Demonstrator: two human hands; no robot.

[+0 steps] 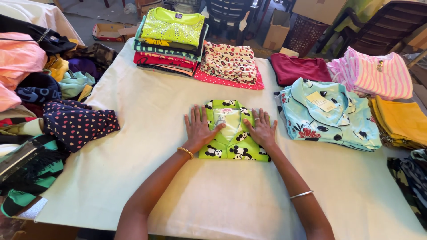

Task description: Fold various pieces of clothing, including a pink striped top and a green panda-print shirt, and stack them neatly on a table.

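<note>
A folded lime-green shirt with a panda print (pixel 232 149) lies in the middle of the white-covered table (pixel 147 133). My left hand (pixel 199 128) rests flat on its left half, fingers spread, a gold bangle at the wrist. My right hand (pixel 261 130) lies flat on its right half, with a ring on one finger and a silver bangle further up the arm. Both palms press down on the shirt; neither hand grips it.
A tall stack of folded tops (pixel 170 40) and a leopard-heart print piece (pixel 230 64) sit at the far edge. A light-blue floral shirt (pixel 327 115), maroon, pink striped (pixel 378 73) and yellow garments lie right. Loose clothes (pixel 40 102) pile up left. Chairs and cardboard boxes stand beyond.
</note>
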